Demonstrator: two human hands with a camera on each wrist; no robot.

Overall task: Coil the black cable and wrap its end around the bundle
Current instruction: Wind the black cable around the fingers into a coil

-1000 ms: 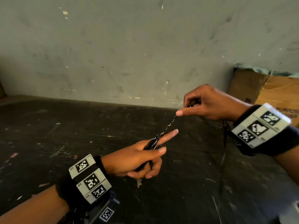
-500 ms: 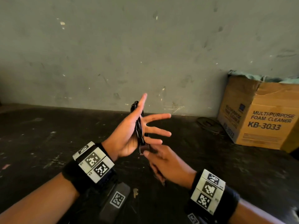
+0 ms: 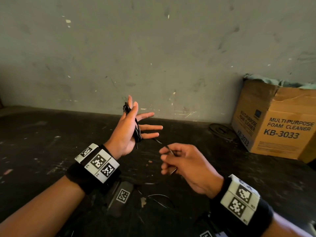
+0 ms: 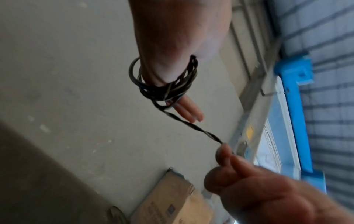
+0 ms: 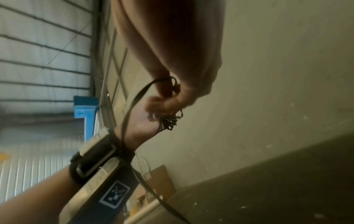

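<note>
The black cable (image 3: 136, 130) is wound in several loops round my left hand (image 3: 124, 137), which is raised over the table with its fingers straight and spread. In the left wrist view the coil (image 4: 162, 89) circles the hand, and a twisted strand (image 4: 193, 128) runs from it to my right hand (image 4: 224, 153). My right hand (image 3: 168, 153) is lower and to the right of the left, and pinches the cable's free end between thumb and fingers. The right wrist view shows the cable (image 5: 138, 94) leaving those fingers and the coil (image 5: 169, 121) beyond them.
A dark, scuffed table (image 3: 51, 151) runs up to a grey wall. At the back right stands a cardboard box (image 3: 277, 124) printed "MULTI-PURPOSE FOAM CLEANER", with a dark round disc (image 3: 222, 130) beside it. A thin wire (image 3: 159, 199) lies on the table near me.
My left hand has risen and turned upright with the coil on it. My right hand swung down from the upper right, passed under the left hand and now sits at its lower right.
</note>
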